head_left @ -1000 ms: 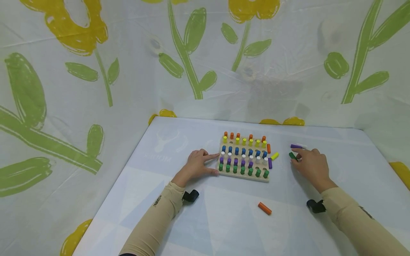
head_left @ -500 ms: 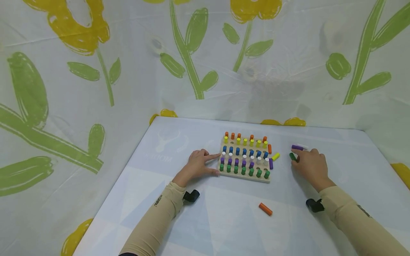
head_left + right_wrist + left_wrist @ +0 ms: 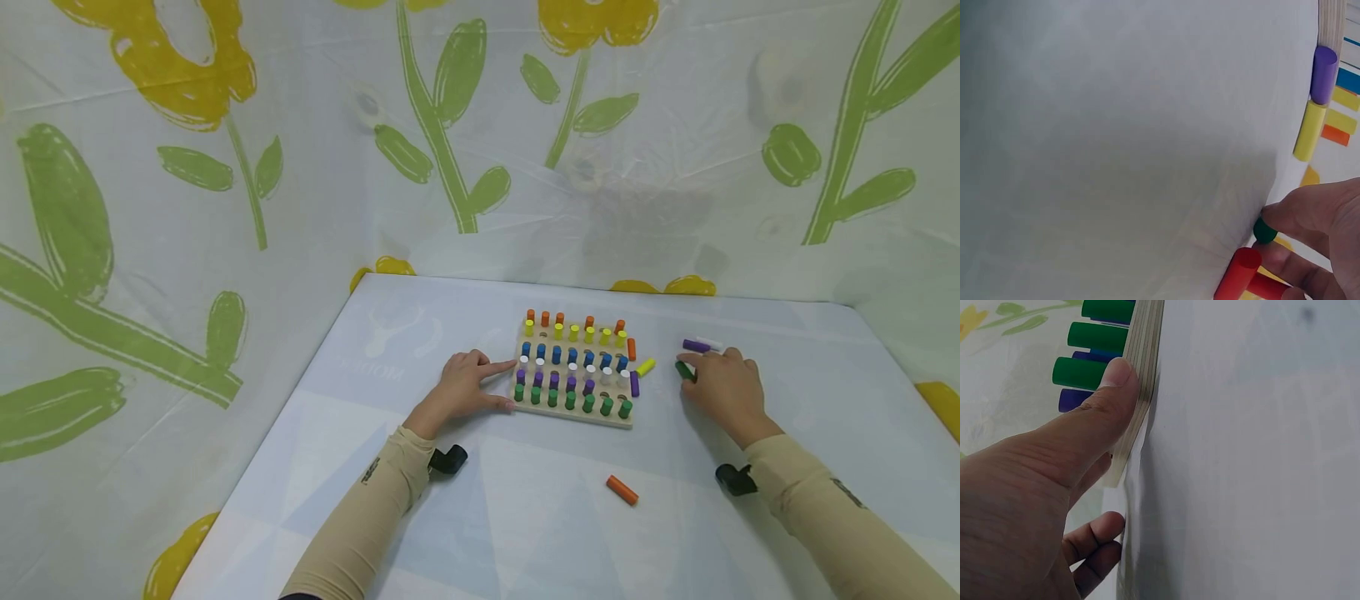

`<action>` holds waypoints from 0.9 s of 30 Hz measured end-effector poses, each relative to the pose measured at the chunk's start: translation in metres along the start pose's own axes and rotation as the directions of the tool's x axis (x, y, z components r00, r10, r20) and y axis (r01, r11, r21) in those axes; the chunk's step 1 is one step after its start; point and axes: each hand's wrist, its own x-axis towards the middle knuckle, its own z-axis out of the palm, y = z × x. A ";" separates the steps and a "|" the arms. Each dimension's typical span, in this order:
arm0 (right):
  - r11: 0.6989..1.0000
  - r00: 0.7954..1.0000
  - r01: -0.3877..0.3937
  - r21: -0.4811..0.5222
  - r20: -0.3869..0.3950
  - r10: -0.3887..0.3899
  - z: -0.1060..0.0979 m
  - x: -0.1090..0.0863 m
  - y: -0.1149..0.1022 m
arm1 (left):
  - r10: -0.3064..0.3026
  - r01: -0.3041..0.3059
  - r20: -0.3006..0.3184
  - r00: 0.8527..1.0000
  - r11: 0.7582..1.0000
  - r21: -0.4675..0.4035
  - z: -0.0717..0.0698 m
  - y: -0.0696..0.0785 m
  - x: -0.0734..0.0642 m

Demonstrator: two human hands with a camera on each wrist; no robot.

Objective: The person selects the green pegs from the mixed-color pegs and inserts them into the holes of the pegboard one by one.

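Observation:
A wooden pegboard [image 3: 570, 415] carries rows of orange, yellow, blue, white, purple and green pegs, with a few bare holes. My left hand [image 3: 465, 385] rests at its left side, the straight index finger and thumb touching the edge. In the left wrist view the thumb [image 3: 1117, 375] lies against the board's edge beside a green peg [image 3: 1079, 373]. To the right of the board, my right hand [image 3: 726, 385] pinches a loose green peg [image 3: 684, 371] between thumb and finger, low over the table. Two red pegs [image 3: 1238, 273] lie by those fingers in the right wrist view.
Along the board's right side lie an orange peg [image 3: 632, 349], a yellow peg [image 3: 646, 367] and a purple peg [image 3: 634, 384]. Beyond the right hand are another purple peg [image 3: 696, 345] and a white peg [image 3: 709, 342]. A second orange peg [image 3: 622, 490] lies nearer the front.
My right hand has shifted slightly left with the green peg at its fingertips. The left hand and the board keep their places.

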 end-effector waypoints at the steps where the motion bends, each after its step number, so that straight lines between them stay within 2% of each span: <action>1: 1.000 1.000 0.000 0.004 -0.001 0.000 0.000 0.000 0.000 | 0.000 0.000 0.000 1.000 1.000 0.000 0.000 0.000 0.000; 12: 0.995 1.000 -0.015 0.095 -0.018 0.017 -0.001 -0.004 0.002 | -0.005 0.005 0.000 1.000 1.000 0.011 0.000 0.001 0.000; 27: 0.987 0.998 -0.020 0.159 -0.061 0.030 0.005 -0.006 0.002 | -0.011 0.011 0.004 1.000 1.000 0.003 0.000 0.002 0.001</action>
